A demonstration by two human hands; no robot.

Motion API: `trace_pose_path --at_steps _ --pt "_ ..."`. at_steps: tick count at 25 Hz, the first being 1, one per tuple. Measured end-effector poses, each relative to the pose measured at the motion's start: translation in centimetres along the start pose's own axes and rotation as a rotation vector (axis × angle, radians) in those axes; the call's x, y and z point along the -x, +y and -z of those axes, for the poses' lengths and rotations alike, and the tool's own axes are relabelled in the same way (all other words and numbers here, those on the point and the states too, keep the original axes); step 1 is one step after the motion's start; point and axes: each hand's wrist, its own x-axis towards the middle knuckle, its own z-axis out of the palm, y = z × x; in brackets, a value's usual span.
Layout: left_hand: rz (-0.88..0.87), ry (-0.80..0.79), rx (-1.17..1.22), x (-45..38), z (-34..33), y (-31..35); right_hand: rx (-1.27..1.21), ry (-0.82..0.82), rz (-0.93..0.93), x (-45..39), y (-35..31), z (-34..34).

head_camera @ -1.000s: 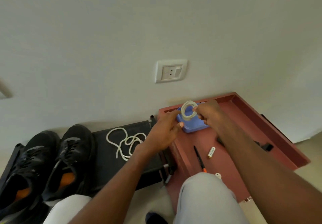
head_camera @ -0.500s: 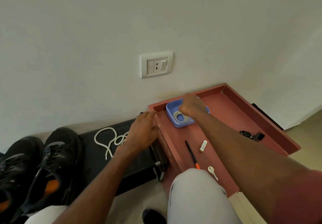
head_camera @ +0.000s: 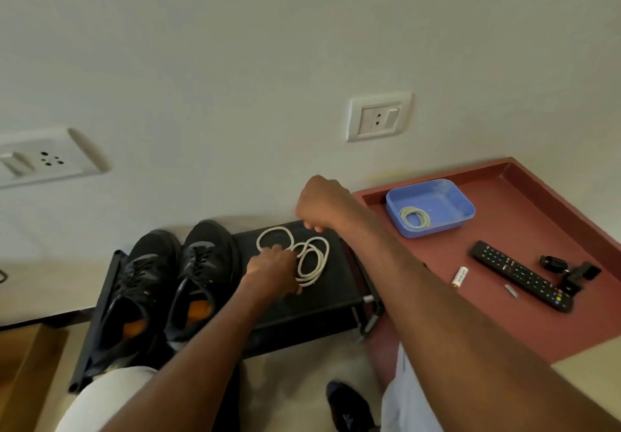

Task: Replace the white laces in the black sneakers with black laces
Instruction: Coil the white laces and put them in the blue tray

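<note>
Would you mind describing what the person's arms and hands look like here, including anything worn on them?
Both forearms are bare along all that shows; no sleeve reaches into view. The left hand and the right hand wear no gloves, and no watch, bracelet or ring is visible. Pale trousers cover the knees at the bottom edge.

Soft, even indoor light, moderately bright; source not visible. Faint diffuse shadow on wall [head_camera: 235, 62] behind black sneakers [head_camera: 168, 280]. No glare. Motion blur at left: socket plate [head_camera: 43, 159] smeared. Wide-angle bend at edges. Forearms near camera soft, out of focus.
</note>
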Motion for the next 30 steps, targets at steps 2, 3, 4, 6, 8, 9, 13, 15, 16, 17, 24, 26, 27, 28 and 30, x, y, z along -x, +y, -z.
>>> trace_pose_path --at_steps 2,3,4,6,8,9,13,15,16,17,24,26,27,28,30 --pt "-0.032 -0.028 -0.069 0.1 -1.5 -1.0 0.110 -0.064 0.017 -0.3 -0.1 -1.0" --pt "-0.044 -0.019 -0.068 0.1 -2.0 -1.5 0.122 -0.086 0.017 -0.3 -0.1 -0.9" --pt "-0.054 -0.009 -0.052 0.1 -2.0 -1.8 0.135 -0.084 0.025 -0.4 -0.1 -0.5" --pt "-0.075 0.000 0.083 -0.4 -1.2 -2.4 0.173 -0.043 0.043 -0.6 -0.2 -0.2" --pt "-0.057 0.040 0.280 -0.9 0.5 -3.1 0.202 -0.030 0.040 -0.8 -0.3 -0.1" --pt "-0.034 0.077 0.346 -1.2 1.1 -3.6 0.213 -0.044 0.039 -0.8 -0.3 -0.2" --pt "0.008 0.060 0.272 -1.1 0.1 -5.1 0.220 -0.117 0.043 -1.1 -0.8 -0.6" --pt "0.017 0.041 0.137 -1.1 -1.3 -4.9 0.229 -0.139 0.049 -1.2 -1.1 -1.1" --pt "0.028 0.061 0.112 -1.3 -1.7 -4.6 0.234 -0.152 0.048 -1.3 -1.2 -1.4" --pt "0.059 0.090 0.123 -1.7 -2.0 -4.2 0.242 -0.168 0.047 -1.3 -1.3 -1.6" --pt "0.215 0.202 0.236 -2.9 -2.2 -3.1 0.287 -0.207 0.063 -1.4 -1.3 -2.1" --pt "0.191 0.217 0.629 -2.2 0.3 -4.0 0.287 -0.134 0.096 -1.2 -1.5 -1.6" --pt "0.165 0.205 0.915 -1.5 2.0 -4.6 0.262 -0.101 0.130 -1.1 -1.6 -1.3" --pt "0.108 0.154 1.226 -0.2 3.7 -5.1 0.210 -0.081 0.178 -0.9 -1.9 -0.8" --pt "-0.140 -0.008 1.766 3.1 6.5 -6.2 0.026 -0.096 0.263 -0.5 -2.5 -0.4"
